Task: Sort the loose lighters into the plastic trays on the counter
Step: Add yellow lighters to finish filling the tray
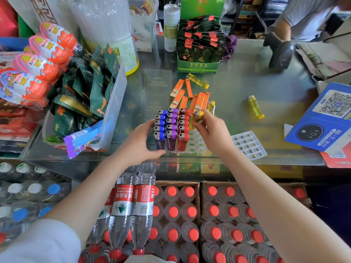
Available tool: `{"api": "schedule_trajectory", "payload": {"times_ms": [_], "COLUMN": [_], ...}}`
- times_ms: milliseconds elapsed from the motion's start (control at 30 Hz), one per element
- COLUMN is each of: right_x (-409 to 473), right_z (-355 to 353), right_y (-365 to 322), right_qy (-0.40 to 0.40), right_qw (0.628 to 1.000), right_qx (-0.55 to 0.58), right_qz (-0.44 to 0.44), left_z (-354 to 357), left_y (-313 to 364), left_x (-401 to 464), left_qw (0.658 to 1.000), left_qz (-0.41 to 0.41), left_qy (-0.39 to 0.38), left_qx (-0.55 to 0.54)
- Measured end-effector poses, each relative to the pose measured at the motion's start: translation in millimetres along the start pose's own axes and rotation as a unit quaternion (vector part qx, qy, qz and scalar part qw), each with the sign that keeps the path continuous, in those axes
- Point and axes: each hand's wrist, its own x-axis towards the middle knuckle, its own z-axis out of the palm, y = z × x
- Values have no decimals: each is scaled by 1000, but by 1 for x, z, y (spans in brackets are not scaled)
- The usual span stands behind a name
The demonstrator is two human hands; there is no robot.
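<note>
right hand (212, 130) grips yellow lighter (197, 116) | left hand (142, 144) holds tray (198, 147) | bottles (124, 202): NONGFU SPRING

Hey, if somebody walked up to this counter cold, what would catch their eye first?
Probably the plastic tray in the middle of the counter, packed with upright rows of blue, purple and red lighters; the left hand grips its left side while the right hand holds a yellow lighter at its empty slots. Behind it lies a heap of orange lighters, and below the counter sit boxes of red-capped bottles.
</note>
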Motion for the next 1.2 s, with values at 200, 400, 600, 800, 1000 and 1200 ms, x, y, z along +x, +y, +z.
{"api": "schedule_trajectory", "payload": {"times_ms": [200,400,600,800,1000,1200], "right_x": [5,13,21,37,46,33], "right_z": [1,-11,-15,-5,-8,-24], "right_y": [3,3,24,35,29,22], "right_qy": [-31,-77,113,86,41,30], "right_qw": [997,996,970,953,941,961], "right_qx": [-71,-49,64,-4,-83,57], "right_qz": [-13,2,203,290,327,268], "left_z": [1,3,2,0,2,2], "left_y": [-5,-10,-10,-9,-4,6], "left_x": [1,2,1,1,0,-4], "left_qw": [1000,1000,1000,1000,1000,999], "left_qz": [-9,-14,-19,-27,-27,-34], "left_qy": [-3,0,-5,-8,6,23], "left_qx": [6,4,11,10,3,16]}}
